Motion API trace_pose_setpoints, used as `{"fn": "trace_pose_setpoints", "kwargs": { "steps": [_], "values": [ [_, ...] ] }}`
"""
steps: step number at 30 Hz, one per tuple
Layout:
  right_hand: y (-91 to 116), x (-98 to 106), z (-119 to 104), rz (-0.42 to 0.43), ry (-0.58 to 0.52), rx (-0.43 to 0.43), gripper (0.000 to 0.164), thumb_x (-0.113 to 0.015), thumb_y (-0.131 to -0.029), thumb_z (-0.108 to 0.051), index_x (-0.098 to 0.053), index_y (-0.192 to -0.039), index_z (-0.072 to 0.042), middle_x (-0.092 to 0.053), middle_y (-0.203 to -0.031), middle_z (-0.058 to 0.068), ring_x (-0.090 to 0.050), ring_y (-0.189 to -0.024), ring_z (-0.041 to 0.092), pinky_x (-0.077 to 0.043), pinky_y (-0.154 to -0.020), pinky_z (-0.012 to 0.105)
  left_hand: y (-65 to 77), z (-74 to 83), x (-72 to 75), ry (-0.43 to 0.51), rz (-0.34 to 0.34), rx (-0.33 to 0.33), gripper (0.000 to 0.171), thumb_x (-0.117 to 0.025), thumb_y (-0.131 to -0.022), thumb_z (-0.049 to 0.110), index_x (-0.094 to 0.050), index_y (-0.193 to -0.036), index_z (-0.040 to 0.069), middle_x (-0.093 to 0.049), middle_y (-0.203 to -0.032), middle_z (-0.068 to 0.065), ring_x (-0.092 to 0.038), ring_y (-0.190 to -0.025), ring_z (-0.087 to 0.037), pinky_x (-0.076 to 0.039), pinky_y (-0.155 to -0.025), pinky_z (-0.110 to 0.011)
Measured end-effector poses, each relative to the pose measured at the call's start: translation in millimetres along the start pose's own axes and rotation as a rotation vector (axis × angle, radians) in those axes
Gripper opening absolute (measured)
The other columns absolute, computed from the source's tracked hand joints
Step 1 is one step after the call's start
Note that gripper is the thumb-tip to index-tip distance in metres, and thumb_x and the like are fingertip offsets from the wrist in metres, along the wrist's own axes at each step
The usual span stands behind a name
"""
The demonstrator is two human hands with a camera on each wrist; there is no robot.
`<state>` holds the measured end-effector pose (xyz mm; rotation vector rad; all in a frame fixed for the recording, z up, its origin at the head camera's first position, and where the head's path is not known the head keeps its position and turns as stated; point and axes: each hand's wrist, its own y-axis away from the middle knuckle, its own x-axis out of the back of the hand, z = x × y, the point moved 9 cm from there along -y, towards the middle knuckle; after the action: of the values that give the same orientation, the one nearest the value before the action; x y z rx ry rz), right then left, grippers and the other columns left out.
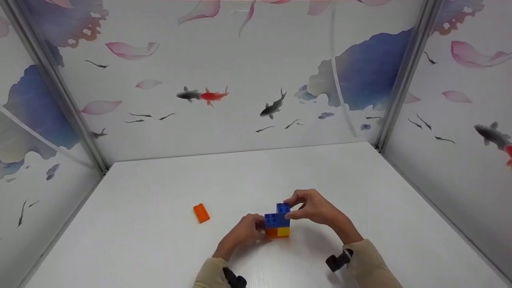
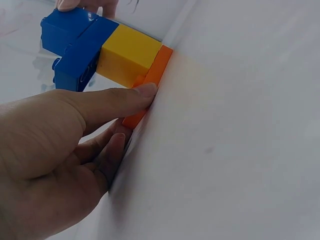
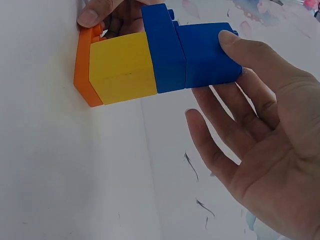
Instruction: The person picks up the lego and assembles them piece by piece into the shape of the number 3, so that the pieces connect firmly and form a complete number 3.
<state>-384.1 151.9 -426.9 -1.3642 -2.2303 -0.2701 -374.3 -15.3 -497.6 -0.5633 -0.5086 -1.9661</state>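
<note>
A stack of toy building bricks stands on the table in front of me. Its base is a thin orange brick, topped by a yellow brick. Across the yellow one lies a longer blue brick, overhanging to the left in the head view. A second blue brick sits at the top, right-hand end. My left hand pinches the orange base between thumb and fingers. Between thumb and fingertips, my right hand grips the top blue brick; its lower fingers are spread apart from the stack.
A loose orange brick lies on the white table, left of the stack. Patterned panels close off the back and both sides. A black wrist device sticks out beside the right sleeve.
</note>
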Motion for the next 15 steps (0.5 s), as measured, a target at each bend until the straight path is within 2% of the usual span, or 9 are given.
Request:
{"fn": "trace_pose_setpoints", "kwargs": {
  "steps": [6, 15],
  "values": [
    [-3.7, -3.0, 0.1, -0.036, -0.013, 0.030, 0.031, -0.082, -0.083, -0.025, -0.068, -0.109, -0.012, -0.071, -0.117, 0.009, -0.068, -0.106, 0.027, -0.060, -0.087, 0.035, 1.4, -0.3, 1.7, -0.007, 0.006, -0.017, 0.028, -0.079, -0.085, 0.009, -0.071, -0.111, 0.006, -0.068, -0.103, -0.005, -0.059, -0.094, -0.021, -0.053, -0.099, -0.046],
    [-3.2, -9.5, 20.5, -0.134, -0.082, 0.042, 0.050, -0.079, -0.086, -0.025, -0.059, -0.130, -0.010, -0.063, -0.131, 0.013, -0.061, -0.117, 0.029, -0.056, -0.097, 0.033, 0.5, 1.6, -2.3, 0.002, 0.005, -0.027, 0.028, -0.080, -0.084, 0.010, -0.072, -0.111, 0.006, -0.067, -0.104, -0.005, -0.059, -0.093, -0.021, -0.053, -0.099, -0.046]
  ]
}}
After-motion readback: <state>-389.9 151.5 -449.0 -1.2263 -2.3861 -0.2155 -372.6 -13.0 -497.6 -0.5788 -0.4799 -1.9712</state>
